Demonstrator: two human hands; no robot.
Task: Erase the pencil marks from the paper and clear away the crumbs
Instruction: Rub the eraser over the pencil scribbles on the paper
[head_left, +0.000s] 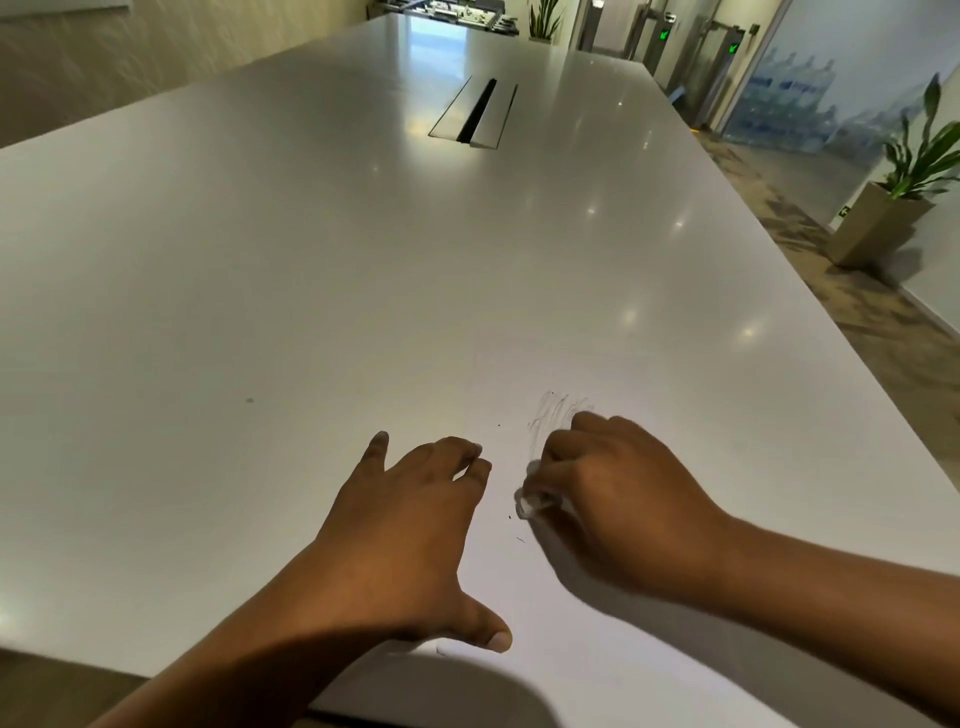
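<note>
A white sheet of paper (613, 649) lies at the near edge of the white table, hard to tell apart from it. Faint grey pencil marks (553, 413) show just beyond my right hand. My right hand (613, 499) grips a small white eraser (535, 504), blurred, with its tip on the paper. My left hand (410, 535) presses flat on the paper's left part, fingers spread. A few dark crumbs (511, 519) lie between the two hands.
The long white table (311, 260) stretches away, with a cable hatch (475, 114) in its middle. A small dark speck (249, 400) sits on the left. To the right, beyond the table's edge, are floor and a potted plant (904, 176).
</note>
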